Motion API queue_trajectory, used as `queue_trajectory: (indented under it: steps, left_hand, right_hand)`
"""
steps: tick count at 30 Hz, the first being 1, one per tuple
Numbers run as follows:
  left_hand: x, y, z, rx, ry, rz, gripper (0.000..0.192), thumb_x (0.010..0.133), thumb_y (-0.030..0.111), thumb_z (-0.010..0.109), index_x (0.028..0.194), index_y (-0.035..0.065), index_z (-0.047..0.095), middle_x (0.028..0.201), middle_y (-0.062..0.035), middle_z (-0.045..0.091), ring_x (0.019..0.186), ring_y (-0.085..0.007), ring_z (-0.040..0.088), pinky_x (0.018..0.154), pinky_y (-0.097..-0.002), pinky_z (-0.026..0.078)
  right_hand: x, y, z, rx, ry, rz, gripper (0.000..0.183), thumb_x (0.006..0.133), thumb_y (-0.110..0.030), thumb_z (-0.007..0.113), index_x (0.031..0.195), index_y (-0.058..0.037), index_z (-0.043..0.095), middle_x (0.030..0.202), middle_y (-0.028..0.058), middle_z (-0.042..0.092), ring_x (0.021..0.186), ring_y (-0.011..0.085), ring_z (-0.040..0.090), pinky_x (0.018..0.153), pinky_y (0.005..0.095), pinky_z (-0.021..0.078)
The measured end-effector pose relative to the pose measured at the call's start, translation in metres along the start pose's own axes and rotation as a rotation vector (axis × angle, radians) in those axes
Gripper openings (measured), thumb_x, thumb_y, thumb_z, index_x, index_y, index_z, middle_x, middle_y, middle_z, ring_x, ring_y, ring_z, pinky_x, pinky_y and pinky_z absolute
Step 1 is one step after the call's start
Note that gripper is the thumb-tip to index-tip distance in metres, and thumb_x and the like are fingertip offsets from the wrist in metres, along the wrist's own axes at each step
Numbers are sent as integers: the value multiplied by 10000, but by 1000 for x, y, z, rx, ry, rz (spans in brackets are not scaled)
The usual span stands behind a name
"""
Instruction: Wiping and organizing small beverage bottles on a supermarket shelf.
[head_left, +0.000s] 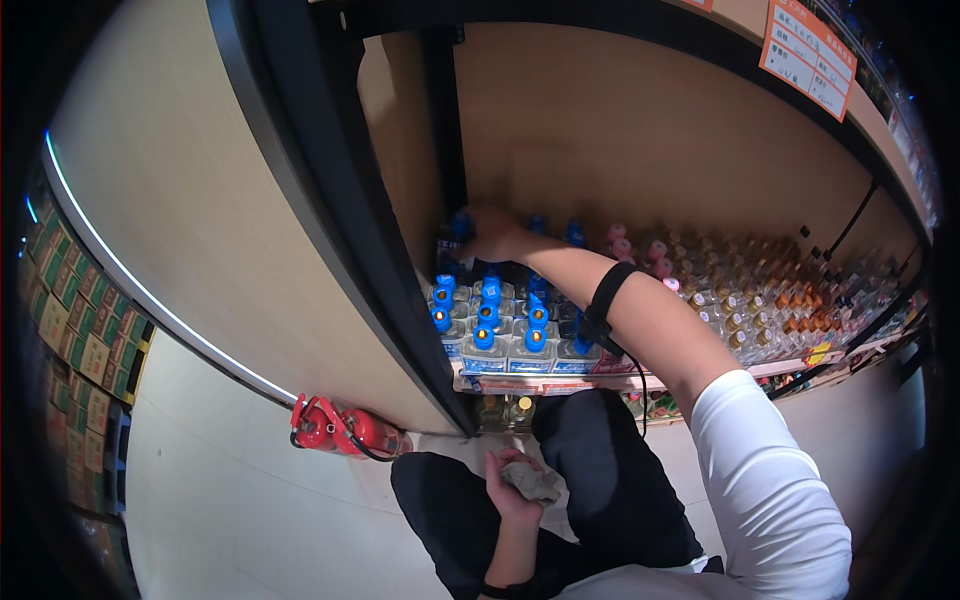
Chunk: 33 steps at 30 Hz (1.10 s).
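Observation:
My right hand (491, 234) reaches to the back left corner of the shelf, its fingers around a blue-capped bottle (459, 229) in the shadow. In front of it stand rows of clear bottles with blue caps and blue-and-white labels (484, 352). Low between my knees, my left hand (516, 487) holds a crumpled grey cloth (532, 482) in its palm. Both wrists or forearms wear black bands. Whether the bottle at my right hand is lifted cannot be told.
Pink-capped bottles (660, 251) and gold-capped bottles (731, 322) stand further right. A black metal post (337, 187) and a wooden panel (225, 225) bound the left side. Red fire extinguishers (364, 431) stand on the floor. An upper shelf edge bears a price card (808, 56).

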<state>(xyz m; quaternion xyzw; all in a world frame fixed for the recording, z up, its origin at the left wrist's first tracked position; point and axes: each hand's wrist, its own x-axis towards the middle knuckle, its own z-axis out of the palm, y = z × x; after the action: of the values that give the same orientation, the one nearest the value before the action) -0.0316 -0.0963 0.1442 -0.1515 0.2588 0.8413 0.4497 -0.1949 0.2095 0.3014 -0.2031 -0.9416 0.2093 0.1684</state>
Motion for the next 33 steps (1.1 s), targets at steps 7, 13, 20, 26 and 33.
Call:
queue_trajectory:
  steps: [7, 13, 20, 26, 33]
  left_hand:
    - [1, -2, 0, -2, -6, -4, 390, 912, 459, 466, 818, 96, 575, 676, -35, 501, 621, -211, 510, 540, -331, 414]
    - [1, -2, -3, 4, -1, 6, 380, 914, 447, 466, 817, 97, 574, 678, -35, 497, 620, -211, 507, 533, -331, 404]
    - [2, -1, -4, -32, 10, -16, 380, 918, 449, 453, 825, 101, 574, 684, -30, 525, 617, -208, 513, 542, -338, 412]
    - [0, 1, -1, -22, 4, -20, 372, 919, 441, 452, 827, 103, 578, 681, -31, 532, 601, -208, 520, 554, -340, 427]
    - [-1, 3, -2, -47, -14, -32, 330, 931, 372, 459, 851, 66, 549, 697, -75, 550, 671, -228, 559, 597, -337, 456]
  right_hand:
    - [-2, -7, -6, -15, -9, -88, 728, 656, -315, 771, 1258, -47, 461, 1142, 210, 591, 1087, 354, 558, 929, 407, 452]
    - [-5, -37, -26, -291, -209, -82, 642, 772, -384, 686, 1252, -38, 439, 1140, 219, 590, 1071, 362, 568, 903, 427, 466]
    - [-3, -28, -11, -264, -229, -91, 640, 853, -434, 592, 1324, -48, 396, 1115, 252, 587, 1038, 376, 577, 902, 434, 456]
    - [13, -14, 10, -353, -104, -150, 558, 808, -421, 641, 1220, -58, 544, 1109, 237, 599, 1036, 365, 585, 895, 426, 464]
    - [33, -41, -3, -314, -196, -5, 425, 667, -308, 731, 1010, -62, 681, 1012, 179, 659, 974, 343, 624, 832, 428, 505]
